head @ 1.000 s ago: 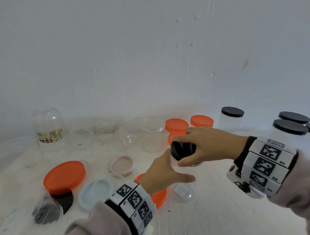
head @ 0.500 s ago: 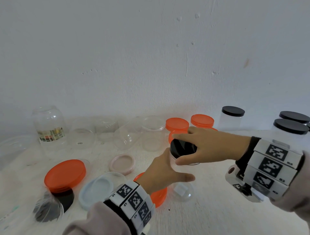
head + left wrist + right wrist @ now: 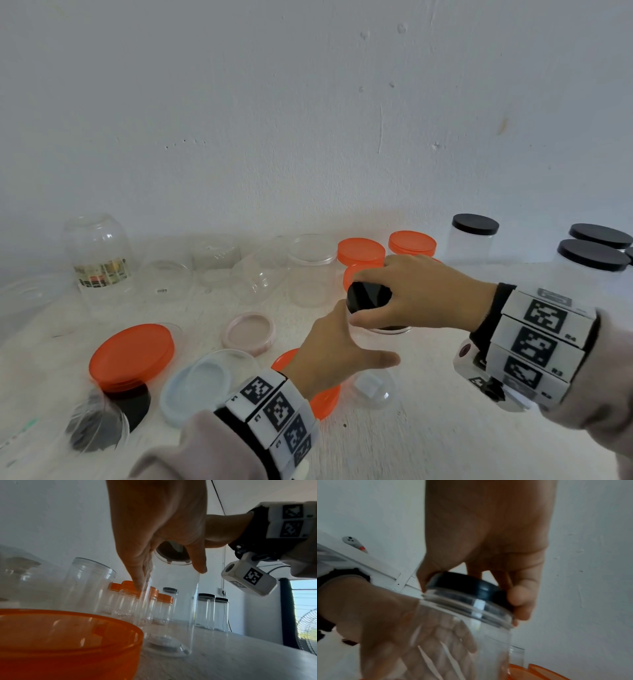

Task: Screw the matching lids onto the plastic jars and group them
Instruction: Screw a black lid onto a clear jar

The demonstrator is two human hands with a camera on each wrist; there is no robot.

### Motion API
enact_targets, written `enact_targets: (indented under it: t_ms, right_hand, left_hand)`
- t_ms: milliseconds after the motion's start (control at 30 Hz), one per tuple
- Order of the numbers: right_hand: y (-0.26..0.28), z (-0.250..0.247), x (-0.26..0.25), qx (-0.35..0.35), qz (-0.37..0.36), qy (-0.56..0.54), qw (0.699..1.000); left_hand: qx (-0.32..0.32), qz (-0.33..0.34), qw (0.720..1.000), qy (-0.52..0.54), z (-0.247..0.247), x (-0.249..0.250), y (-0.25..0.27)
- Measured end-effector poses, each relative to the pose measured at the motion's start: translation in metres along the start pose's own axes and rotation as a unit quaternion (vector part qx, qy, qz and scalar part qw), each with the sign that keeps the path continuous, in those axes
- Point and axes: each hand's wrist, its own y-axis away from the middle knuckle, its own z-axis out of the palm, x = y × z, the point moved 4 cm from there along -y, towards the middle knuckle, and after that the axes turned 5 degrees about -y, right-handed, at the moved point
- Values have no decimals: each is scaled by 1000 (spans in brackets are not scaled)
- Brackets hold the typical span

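White wall behind, pale tabletop [image 3: 428, 442] below, scattered with clear jars and loose lids. Centre of the table: a tall clear jar [image 3: 173, 601] stands upright on its base, just beside a low orange lid [image 3: 68, 639] that lies under the left wrist. Left hand [image 3: 337, 356] wraps the jar's side, fingers on the far side and thumb on the near side, seen through the plastic from the right wrist view. Right hand [image 3: 421, 291] comes in from above, fingertips and thumb curled round the rim of a black lid [image 3: 467, 586] that sits on the jar's mouth, with threads showing below it; how far it is screwed down cannot be told. Behind the hands, a cluster of orange-lidded jars [image 3: 361, 251]; further right, against the wall, a separate group of black-lidded jars [image 3: 474, 236]. Left half of the table: open clear jars [image 3: 311, 270], one labelled jar [image 3: 99, 253] standing upside down, a large orange lid [image 3: 132, 356] resting on a black lid, a pale blue lid [image 3: 198, 383], a pink lid [image 3: 250, 332]. Both wrists carry bands of black-and-white marker squares.
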Motion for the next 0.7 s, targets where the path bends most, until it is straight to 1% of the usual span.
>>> enact_targets:
  t_ms: [100, 200, 267, 333, 400, 433, 467, 533, 600, 700]
  right_hand:
    - [0, 1, -4, 21, 70, 52, 996]
    - [-2, 1, -3, -6, 88, 56, 994]
    - [-3, -4, 2, -55, 95, 25, 994]
    - [-5, -11, 11, -137, 105, -33, 984]
    - [-5, -18, 13, -212, 84, -93, 969]
    - [-6, -20, 14, -234, 66, -109, 964]
    - [-7, -22, 15, -245, 48, -113, 962]
    - [-10, -22, 17, -240, 29, -102, 965]
    - [-13, -21, 18, -229, 29, -89, 969]
    - [-13, -21, 16, -230, 36, -67, 970]
  left_hand:
    - [29, -9, 1000, -1, 3, 0, 2]
    - [23, -5, 1000, -11, 3, 2, 2]
    - [17, -1, 1000, -18, 1, 2, 2]
    - [12, 1, 1000, -25, 0, 3, 2]
    - [8, 1, 1000, -29, 0, 4, 3]
    - [6, 1, 1000, -27, 0, 4, 3]
    - [5, 0, 1000, -25, -1, 5, 2]
    - [1, -2, 1000, -25, -1, 5, 3]
    - [-3, -4, 1000, -22, 0, 6, 3]
    - [-6, -3, 1000, -17, 0, 5, 2]
